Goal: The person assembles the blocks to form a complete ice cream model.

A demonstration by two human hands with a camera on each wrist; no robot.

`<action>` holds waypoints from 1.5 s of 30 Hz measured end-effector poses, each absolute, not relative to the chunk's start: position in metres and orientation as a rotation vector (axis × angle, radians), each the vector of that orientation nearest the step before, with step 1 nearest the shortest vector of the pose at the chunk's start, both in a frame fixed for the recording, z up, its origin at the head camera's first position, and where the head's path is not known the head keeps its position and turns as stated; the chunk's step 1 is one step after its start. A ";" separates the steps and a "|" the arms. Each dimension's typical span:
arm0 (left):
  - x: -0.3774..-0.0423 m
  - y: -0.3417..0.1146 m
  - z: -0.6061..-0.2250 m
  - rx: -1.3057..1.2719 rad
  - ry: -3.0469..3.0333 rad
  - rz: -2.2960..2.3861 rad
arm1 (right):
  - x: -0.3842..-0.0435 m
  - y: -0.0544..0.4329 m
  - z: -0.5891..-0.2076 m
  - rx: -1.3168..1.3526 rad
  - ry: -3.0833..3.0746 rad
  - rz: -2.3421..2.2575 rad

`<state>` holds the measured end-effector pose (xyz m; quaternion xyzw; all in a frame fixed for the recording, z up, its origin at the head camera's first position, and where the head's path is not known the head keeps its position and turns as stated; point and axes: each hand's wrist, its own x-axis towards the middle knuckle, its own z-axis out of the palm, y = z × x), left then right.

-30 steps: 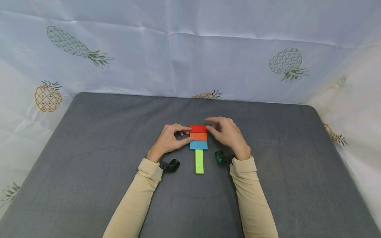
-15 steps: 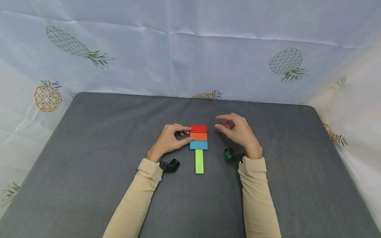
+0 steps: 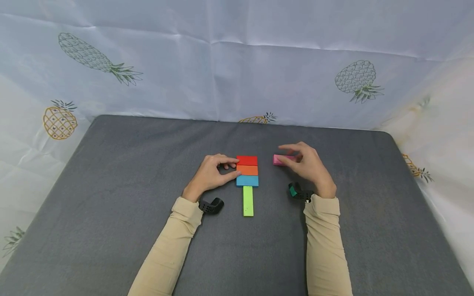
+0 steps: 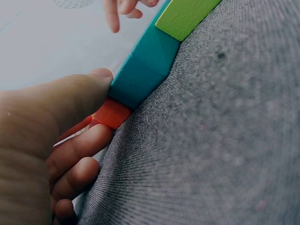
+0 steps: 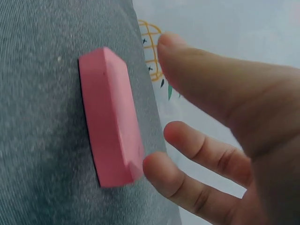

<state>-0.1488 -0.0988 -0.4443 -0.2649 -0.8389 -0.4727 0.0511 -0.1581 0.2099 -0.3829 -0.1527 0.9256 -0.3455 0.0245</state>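
In the head view, a red block (image 3: 247,160), an orange block (image 3: 249,170) and a blue block (image 3: 247,181) lie flat in a touching stack. A green block (image 3: 248,201) extends lengthwise from the blue one toward the person. My left hand (image 3: 209,174) rests against the stack's left side, index fingertip by the red block, thumb by the orange and blue. To the right, a pink block (image 5: 110,122) lies on the cloth. My right hand (image 3: 305,164) hovers beside and over it, thumb and fingers apart, partly covering its right end in the head view.
A grey cloth-covered table (image 3: 148,139) carries everything. Behind it hangs a pale curtain (image 3: 237,74) with pineapple prints. Black wrist devices (image 3: 211,205) sit on both wrists, close above the table.
My right hand has moved right, away from the red block, and the pink block has come into view beneath it. My left hand and the stacked blocks have stayed put.
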 end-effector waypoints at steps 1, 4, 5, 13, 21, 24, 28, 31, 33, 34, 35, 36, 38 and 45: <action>-0.149 -0.099 -0.444 -0.807 -2.553 -1.437 | -0.158 0.211 -0.383 -0.471 2.861 -1.063; -0.149 -0.099 -0.444 -0.804 -2.556 -1.437 | -0.158 0.216 -0.384 -0.466 2.853 -1.041; -0.150 -0.099 -0.444 -0.800 -2.559 -1.438 | -0.158 0.217 -0.384 -0.461 2.850 -1.035; -0.149 -0.099 -0.445 -0.800 -2.552 -1.440 | -0.158 0.223 -0.387 -0.423 2.825 -1.028; -0.149 -0.099 -0.444 -0.799 -2.560 -1.438 | -0.157 0.225 -0.387 -0.391 2.815 -0.988; -0.149 -0.099 -0.445 -0.795 -2.569 -1.435 | -0.157 0.225 -0.387 -0.388 2.807 -0.965; -0.150 -0.099 -0.445 -0.791 -2.579 -1.431 | -0.157 0.225 -0.389 -0.378 2.806 -0.939; -0.149 -0.099 -0.444 -0.791 -2.579 -1.434 | -0.159 0.225 -0.389 -0.374 2.813 -0.920; -0.149 -0.098 -0.443 -0.794 -2.575 -1.436 | -0.159 0.225 -0.390 -0.374 2.815 -0.909; -0.149 -0.098 -0.443 -0.795 -2.574 -1.436 | -0.160 0.224 -0.390 -0.381 2.818 -0.904; -0.149 -0.098 -0.443 -0.796 -2.573 -1.436 | -0.160 0.224 -0.390 -0.387 2.819 -0.901; -0.149 -0.098 -0.443 -0.795 -2.575 -1.436 | -0.160 0.224 -0.390 -0.393 2.820 -0.899; -0.149 -0.098 -0.443 -0.792 -2.577 -1.438 | -0.160 0.223 -0.391 -0.405 2.823 -0.900; -0.149 -0.099 -0.444 -0.785 -2.581 -1.441 | -0.160 0.222 -0.392 -0.395 2.821 -0.904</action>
